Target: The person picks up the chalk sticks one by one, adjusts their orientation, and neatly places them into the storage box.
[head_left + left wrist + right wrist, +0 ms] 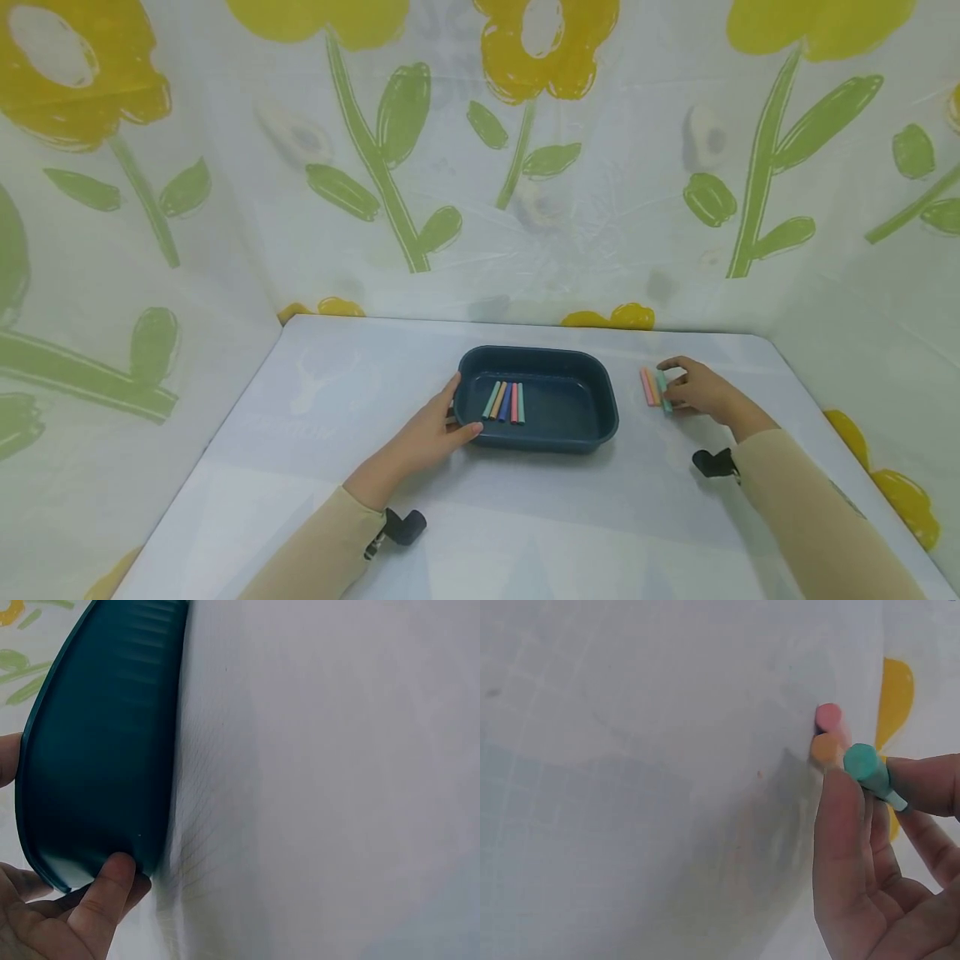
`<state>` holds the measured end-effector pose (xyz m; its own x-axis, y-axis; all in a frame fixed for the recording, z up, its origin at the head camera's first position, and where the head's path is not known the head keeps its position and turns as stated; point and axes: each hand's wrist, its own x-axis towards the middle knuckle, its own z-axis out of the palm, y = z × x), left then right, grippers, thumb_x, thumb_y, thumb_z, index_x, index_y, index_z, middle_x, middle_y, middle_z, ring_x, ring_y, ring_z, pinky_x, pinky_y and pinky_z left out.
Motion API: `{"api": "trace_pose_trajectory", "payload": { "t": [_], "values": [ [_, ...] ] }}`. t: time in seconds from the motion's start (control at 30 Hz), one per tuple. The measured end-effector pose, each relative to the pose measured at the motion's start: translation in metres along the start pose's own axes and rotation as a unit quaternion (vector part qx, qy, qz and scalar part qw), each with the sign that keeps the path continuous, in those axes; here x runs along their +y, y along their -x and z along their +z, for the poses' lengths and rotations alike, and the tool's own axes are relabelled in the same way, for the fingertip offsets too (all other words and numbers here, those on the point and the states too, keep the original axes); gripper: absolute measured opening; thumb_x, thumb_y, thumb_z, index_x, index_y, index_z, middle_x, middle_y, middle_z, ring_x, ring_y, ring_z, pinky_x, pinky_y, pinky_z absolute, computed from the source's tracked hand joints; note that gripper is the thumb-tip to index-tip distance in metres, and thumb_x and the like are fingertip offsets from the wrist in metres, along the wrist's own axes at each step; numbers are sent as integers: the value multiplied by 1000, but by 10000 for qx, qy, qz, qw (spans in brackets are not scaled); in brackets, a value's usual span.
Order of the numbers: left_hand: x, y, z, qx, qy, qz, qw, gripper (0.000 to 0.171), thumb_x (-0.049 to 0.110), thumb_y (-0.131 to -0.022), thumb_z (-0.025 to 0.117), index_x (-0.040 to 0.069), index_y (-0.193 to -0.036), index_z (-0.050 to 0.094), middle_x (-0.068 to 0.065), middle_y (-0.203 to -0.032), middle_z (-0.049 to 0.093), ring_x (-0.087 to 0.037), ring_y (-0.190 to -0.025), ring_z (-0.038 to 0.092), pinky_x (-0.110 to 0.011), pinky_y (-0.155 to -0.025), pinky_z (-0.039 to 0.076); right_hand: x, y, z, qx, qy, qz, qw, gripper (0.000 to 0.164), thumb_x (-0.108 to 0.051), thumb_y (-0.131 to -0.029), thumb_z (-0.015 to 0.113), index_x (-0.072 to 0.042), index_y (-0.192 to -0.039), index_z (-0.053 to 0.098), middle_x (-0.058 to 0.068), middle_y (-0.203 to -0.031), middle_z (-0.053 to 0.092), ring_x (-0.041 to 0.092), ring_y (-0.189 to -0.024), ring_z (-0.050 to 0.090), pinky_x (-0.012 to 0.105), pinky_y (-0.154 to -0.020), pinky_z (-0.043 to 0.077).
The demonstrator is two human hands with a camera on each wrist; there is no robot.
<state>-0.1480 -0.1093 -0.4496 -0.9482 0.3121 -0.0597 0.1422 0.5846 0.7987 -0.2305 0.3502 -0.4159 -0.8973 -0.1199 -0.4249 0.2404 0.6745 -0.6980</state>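
Note:
A dark blue-green plastic tray (564, 404) stands in the middle of the table, with several chalk sticks (514, 403) lying side by side in its left half. My left hand (427, 429) grips the tray's left end, thumb at the rim; in the left wrist view fingers press the outer wall. To the right of the tray, my right hand (705, 392) pinches a green chalk stick (861, 762) between thumb and fingers. Close beside it on the table lie a pink chalk stick (829, 716) and an orange chalk stick (825, 748).
The white table (360, 358) meets a flower-printed sheet (622, 208) at its back and sides. A dark wrist camera (405, 527) sits on the left sleeve, and another camera (712, 463) on the right.

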Motion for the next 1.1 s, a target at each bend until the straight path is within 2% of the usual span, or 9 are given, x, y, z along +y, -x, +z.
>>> {"api": "trace_pose_trajectory", "payload": {
  "t": [0.3, 0.73, 1.1],
  "values": [
    [1, 0, 1, 45, -40, -51, 10000, 95, 44, -95, 68, 9, -162, 9, -20, -164, 21, -36, -138, 45, -47, -112, 40, -13, 18, 2, -18, -591, -236, 9980, 67, -4, -97, 60, 4, -152, 23, 34, -131, 42, 29, -101, 61, 43, -88, 58],
    [2, 1, 1, 44, -3, -26, 10000, 95, 42, -95, 69, 9, -162, 10, -19, -164, 20, -36, -137, 46, -46, -111, 41, -34, 36, 7, 36, -785, -576, 9952, 68, -5, -97, 62, 3, -152, 23, 24, -120, 49, 25, -95, 60, 40, -87, 59],
    [2, 1, 0, 40, 5, -35, 10000, 95, 42, -95, 68, 9, -162, 9, -19, -164, 21, -35, -137, 47, -46, -111, 41, -59, 52, 14, -20, -1097, -1186, 9869, 66, -4, -98, 61, 5, -151, 23, 20, -113, 49, 22, -94, 60, 42, -89, 58]
  ]
}}
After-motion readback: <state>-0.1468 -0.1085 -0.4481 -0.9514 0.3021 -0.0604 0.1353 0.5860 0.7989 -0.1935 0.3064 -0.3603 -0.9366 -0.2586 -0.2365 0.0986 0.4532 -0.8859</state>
